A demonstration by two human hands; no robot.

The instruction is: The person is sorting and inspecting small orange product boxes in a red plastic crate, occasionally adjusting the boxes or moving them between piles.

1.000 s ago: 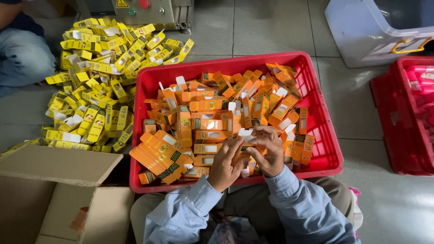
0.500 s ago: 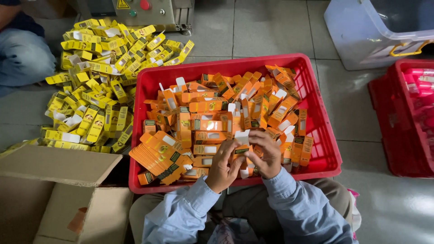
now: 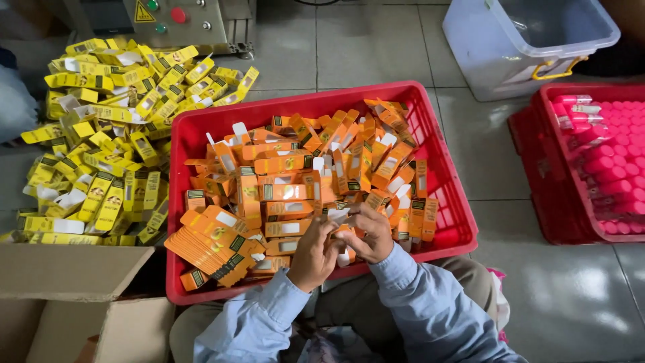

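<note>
Between your hands: one orange carton [image 3: 340,216], gripped by left hand [image 3: 313,252] and right hand [image 3: 371,232]. Long axis unclear; red crate [image 3: 455,202] just ahead

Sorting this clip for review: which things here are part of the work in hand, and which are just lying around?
In hand:
left hand and right hand, together on a small orange carton
red crate of orange cartons
flat orange stack

Lying about:
yellow cartons
cardboard box
clear tub
crate of pink tubes
metal machine
</note>
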